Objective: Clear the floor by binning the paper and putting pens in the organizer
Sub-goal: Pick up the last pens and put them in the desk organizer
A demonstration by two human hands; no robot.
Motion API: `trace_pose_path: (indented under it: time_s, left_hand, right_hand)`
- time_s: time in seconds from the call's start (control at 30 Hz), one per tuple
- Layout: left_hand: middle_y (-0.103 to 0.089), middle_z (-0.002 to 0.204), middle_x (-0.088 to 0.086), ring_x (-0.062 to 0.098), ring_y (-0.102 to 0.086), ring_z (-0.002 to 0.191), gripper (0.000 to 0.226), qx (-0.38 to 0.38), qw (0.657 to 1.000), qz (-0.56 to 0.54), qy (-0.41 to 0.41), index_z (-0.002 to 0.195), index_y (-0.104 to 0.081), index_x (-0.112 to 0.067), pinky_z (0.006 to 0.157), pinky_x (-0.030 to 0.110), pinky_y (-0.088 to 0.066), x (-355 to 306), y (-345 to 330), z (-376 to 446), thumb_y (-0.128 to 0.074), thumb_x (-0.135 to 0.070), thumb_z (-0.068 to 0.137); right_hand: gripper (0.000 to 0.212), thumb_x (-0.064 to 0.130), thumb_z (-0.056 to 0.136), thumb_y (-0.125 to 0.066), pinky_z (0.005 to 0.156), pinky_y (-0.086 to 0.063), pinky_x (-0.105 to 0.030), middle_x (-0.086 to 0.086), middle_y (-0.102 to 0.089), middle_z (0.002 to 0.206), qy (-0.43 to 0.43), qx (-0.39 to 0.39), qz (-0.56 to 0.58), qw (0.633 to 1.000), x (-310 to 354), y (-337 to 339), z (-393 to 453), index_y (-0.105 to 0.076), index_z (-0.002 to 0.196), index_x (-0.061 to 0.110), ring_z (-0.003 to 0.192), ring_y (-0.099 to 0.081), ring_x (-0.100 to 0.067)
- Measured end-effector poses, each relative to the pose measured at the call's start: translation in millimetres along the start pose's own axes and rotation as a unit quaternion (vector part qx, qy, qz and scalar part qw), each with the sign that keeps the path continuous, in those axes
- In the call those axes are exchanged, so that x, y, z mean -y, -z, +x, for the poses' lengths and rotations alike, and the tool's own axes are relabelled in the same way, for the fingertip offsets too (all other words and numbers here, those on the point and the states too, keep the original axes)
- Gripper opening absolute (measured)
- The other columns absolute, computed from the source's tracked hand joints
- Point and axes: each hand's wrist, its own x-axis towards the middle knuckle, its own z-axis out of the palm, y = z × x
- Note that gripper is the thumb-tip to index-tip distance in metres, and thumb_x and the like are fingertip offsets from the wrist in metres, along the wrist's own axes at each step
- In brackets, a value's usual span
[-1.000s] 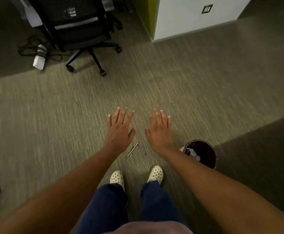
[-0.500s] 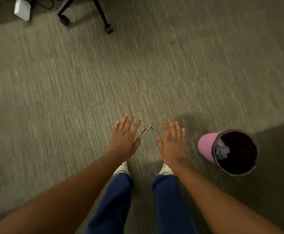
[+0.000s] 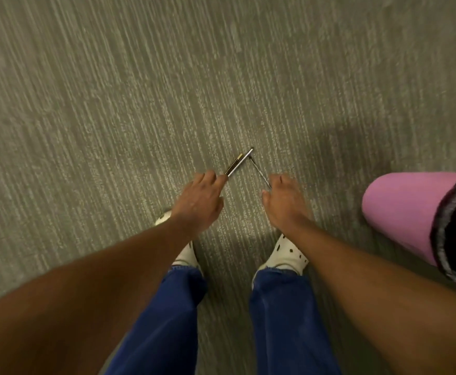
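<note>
Pens lie on the grey-green carpet in a V shape in front of my feet. Two of them (image 3: 238,162) lie side by side as the left arm of the V, and my left hand (image 3: 198,201) has its fingers closed on their near ends. A thinner single pen (image 3: 259,171) forms the right arm, and my right hand (image 3: 283,201) pinches its near end. The far tips of the pens still rest on the carpet. The pink bin (image 3: 403,212) with a dark liner stands to my right, cut off by the frame edge. No organizer is in view.
My two feet in white perforated clogs (image 3: 286,255) and blue trouser legs stand just behind my hands. Carpet (image 3: 140,90) fills the rest of the view.
My head has dropped closer to the floor. Both hands went from flat and spread above the pens to closed on their near ends. The chair is out of view now.
</note>
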Motion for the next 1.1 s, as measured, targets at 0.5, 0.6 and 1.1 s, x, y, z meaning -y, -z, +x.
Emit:
trace_pose_path:
  time_s: [0.5,0.6,1.1]
  left_hand:
    - [-0.063,0.111,0.015,0.034,-0.064,0.098,0.021,0.018,0.984,-0.079,0.160,0.114,-0.064,-0.006,0.082,0.043,-0.055,22,-86,93,-0.051,-0.006,0.098]
    - [-0.063,0.114,0.016,0.036,-0.064,0.100,0.024,0.024,0.979,-0.089,0.184,0.117,-0.064,-0.006,0.088,0.048,-0.057,27,-87,100,-0.051,-0.003,0.097]
    - [-0.074,0.103,0.015,0.036,-0.070,0.098,0.014,0.062,0.962,-0.157,0.215,0.100,-0.075,-0.016,0.072,0.032,-0.047,57,-95,107,-0.067,-0.013,0.089]
  right_hand:
    - [0.031,0.020,0.104,-0.058,0.084,-0.050,-0.029,-0.020,-0.064,0.122,-0.057,0.018,0.046,0.997,-33,-70,107,-0.062,0.126,-0.001,0.104,-0.065,-0.032]
    - [0.023,0.019,0.104,-0.051,0.056,-0.040,-0.022,-0.009,-0.063,0.091,-0.083,-0.024,0.141,0.986,-30,-73,96,-0.059,0.114,0.000,0.069,-0.059,-0.019]
    - [0.032,0.044,0.084,-0.081,0.070,-0.045,-0.028,-0.005,-0.076,0.102,-0.276,-0.024,0.416,0.866,50,-95,154,-0.066,0.095,0.017,0.086,-0.070,-0.025]
